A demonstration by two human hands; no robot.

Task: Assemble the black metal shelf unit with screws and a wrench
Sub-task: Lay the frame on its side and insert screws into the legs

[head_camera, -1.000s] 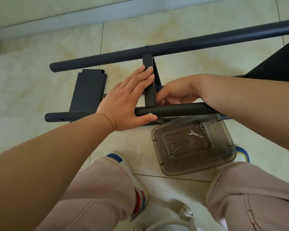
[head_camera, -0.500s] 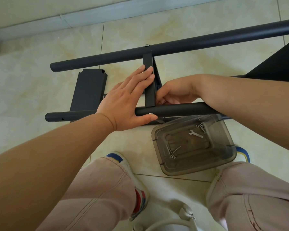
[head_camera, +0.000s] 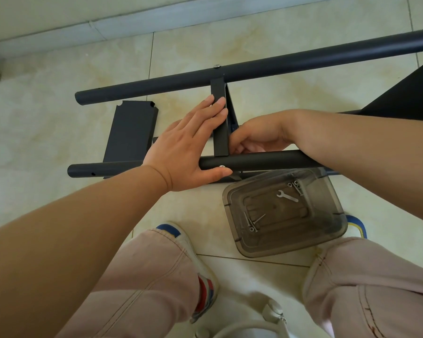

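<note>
Crossbar (head_camera: 220, 132) stands between left hand (head_camera: 188, 147) and right hand (head_camera: 257, 135).

We see two black metal tubes (head_camera: 279, 69) with a smooth matt finish and a soft sheen along their tops. The flat crossbar (head_camera: 220, 123) between them and the loose panel (head_camera: 131, 132) at nine o'clock share that matt black coat. At five o'clock of the crossbar sits a smoky translucent plastic box (head_camera: 327, 242), glossy; inside we see a bright bare-metal wrench (head_camera: 287, 196) and screws (head_camera: 250, 222). The floor (head_camera: 47, 106) is polished, marbled cream tile. The trousers (head_camera: 144, 289) are pale pink woven cloth.
</note>
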